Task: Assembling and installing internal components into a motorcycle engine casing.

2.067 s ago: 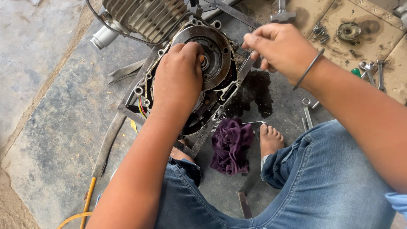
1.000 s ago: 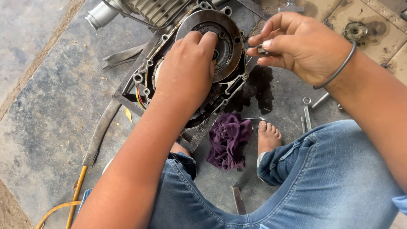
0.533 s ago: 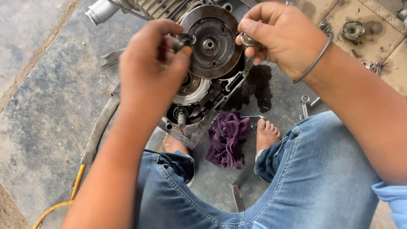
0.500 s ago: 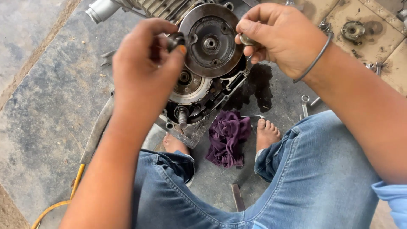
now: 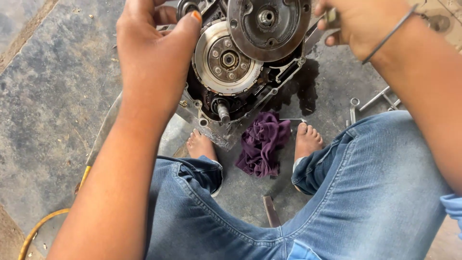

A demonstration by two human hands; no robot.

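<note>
engine case (image 5: 226, 120) lies open on the stone floor (image 5: 53, 96) ahead of both hands, clutch pack (image 5: 227, 58) facing up. left hand (image 5: 154, 53) pinches a small dark part (image 5: 186, 6) just beside the clutch; right hand (image 5: 361, 21) grips a metal tool at the dark round plate (image 5: 269, 26), equally near. no labels show; purple rag (image 5: 262, 144) between bare feet.

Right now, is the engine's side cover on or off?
Off: the engine is open, with its round clutch plate and inner shaft bare.
</note>
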